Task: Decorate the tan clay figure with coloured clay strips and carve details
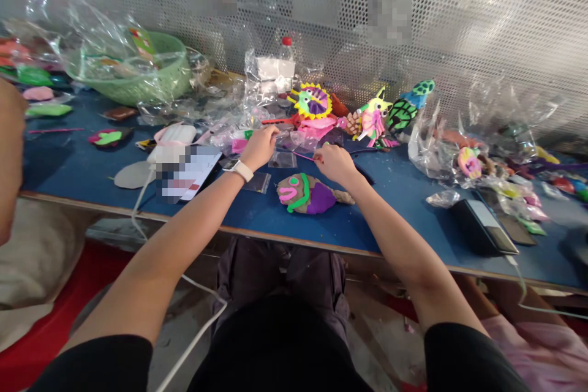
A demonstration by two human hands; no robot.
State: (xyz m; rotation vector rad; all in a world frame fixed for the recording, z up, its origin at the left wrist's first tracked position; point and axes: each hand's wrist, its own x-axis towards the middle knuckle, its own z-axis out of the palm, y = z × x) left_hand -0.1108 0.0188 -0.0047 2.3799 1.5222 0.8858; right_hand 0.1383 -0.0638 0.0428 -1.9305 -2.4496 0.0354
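Note:
My right hand (336, 165) pinches one end of a thin pink stick (302, 155) just above the blue tabletop. My left hand (260, 147), with a pale watch on its wrist, has its fingertips pressed together over clear plastic bags. What is in them, if anything, is too small to make out. Beside that hand lies a lump of pink clay (239, 146) in clear wrapping. In front of both hands rests a fish shape (301, 193) with pink lips, a green band and a purple patch of clay; its tail reaches under my right forearm.
Decorated clay figures (313, 101) stand against the perforated metal wall. A green basket (177, 76) holds plastic bags at the back left. A tablet (202, 173) lies left, a black device (480, 229) with a cable right. People sit on both sides.

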